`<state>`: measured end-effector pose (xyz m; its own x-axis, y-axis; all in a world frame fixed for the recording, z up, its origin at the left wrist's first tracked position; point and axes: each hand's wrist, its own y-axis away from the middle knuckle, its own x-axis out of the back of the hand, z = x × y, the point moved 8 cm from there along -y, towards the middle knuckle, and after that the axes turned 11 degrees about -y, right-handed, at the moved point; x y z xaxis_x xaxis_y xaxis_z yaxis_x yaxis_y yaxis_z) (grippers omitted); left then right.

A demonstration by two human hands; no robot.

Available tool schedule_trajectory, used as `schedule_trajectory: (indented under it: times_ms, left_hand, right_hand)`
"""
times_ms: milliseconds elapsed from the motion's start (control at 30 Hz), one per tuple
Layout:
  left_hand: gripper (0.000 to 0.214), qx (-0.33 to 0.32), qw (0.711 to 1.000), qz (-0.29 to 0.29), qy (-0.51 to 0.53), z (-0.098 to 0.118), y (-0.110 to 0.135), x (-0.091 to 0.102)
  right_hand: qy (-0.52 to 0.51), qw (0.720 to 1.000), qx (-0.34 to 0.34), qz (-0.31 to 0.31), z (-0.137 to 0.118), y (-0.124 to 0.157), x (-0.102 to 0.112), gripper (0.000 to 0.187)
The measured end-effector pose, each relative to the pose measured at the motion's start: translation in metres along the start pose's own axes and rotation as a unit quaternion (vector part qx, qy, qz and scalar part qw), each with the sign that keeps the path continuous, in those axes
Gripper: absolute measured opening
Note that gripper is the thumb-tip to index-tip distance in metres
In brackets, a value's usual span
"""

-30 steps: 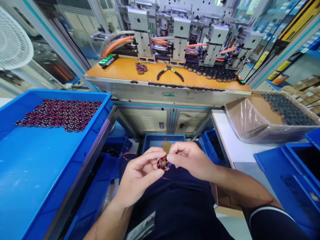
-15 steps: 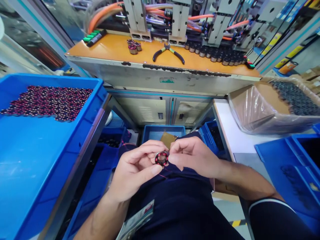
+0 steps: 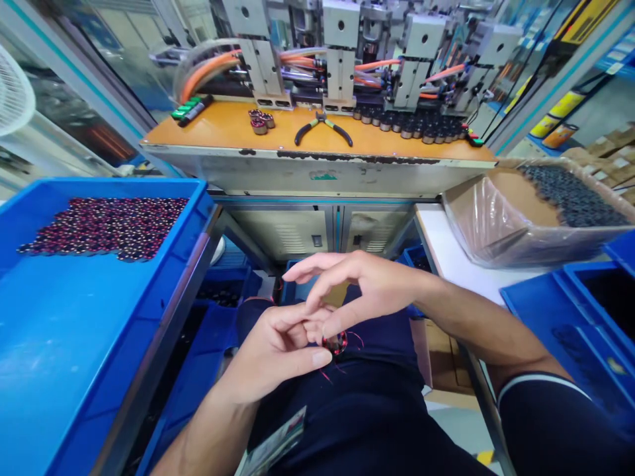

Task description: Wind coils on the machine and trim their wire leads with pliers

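Note:
Low over my lap, my left hand (image 3: pixel 270 357) is closed on a small wound motor stator (image 3: pixel 339 344), a dark ring with red coils. Its left side is hidden behind my fingers. Loose red wire ends (image 3: pixel 325 375) stick out from it. My right hand (image 3: pixel 364 291) arches above it with fingers stretched out and apart. The right thumb tip overlaps the stator's upper edge in view; whether it touches, I cannot tell.
A blue bin (image 3: pixel 99 344) at left holds many similar stators. Cutting pliers (image 3: pixel 322 127), green-capped markers (image 3: pixel 191 109) and rows of dark stators (image 3: pixel 411 124) lie on the orange shelf below the machine. At right stands a plastic-lined carton (image 3: pixel 501 231) of parts.
My right hand has lifted off the stator's right side and moved left over it, its fingers spreading. The stator sits a little lower and tilted, and the view has shifted.

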<state>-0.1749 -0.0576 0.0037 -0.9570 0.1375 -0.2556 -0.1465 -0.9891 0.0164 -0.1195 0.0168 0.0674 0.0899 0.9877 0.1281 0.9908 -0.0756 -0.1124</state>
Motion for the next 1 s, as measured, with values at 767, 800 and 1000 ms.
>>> schedule_trajectory:
  times_ms: [767, 800, 1000]
  left_hand:
    - [0.069, 0.001, 0.999, -0.004, 0.044, -0.003, -0.005, -0.005]
    - [0.068, 0.001, 0.999, -0.003, 0.042, -0.003, -0.005, -0.005]
    - [0.061, 0.017, 0.999, 0.009, 0.04, -0.006, -0.004, -0.002]
  right_hand:
    - [0.022, 0.998, -0.043, -0.034, 0.016, 0.004, -0.007, 0.009]
    - [0.015, 0.998, -0.05, -0.03, 0.017, 0.003, -0.007, 0.008]
    - [-0.021, 0.996, -0.085, -0.017, 0.027, 0.001, -0.01, 0.004]
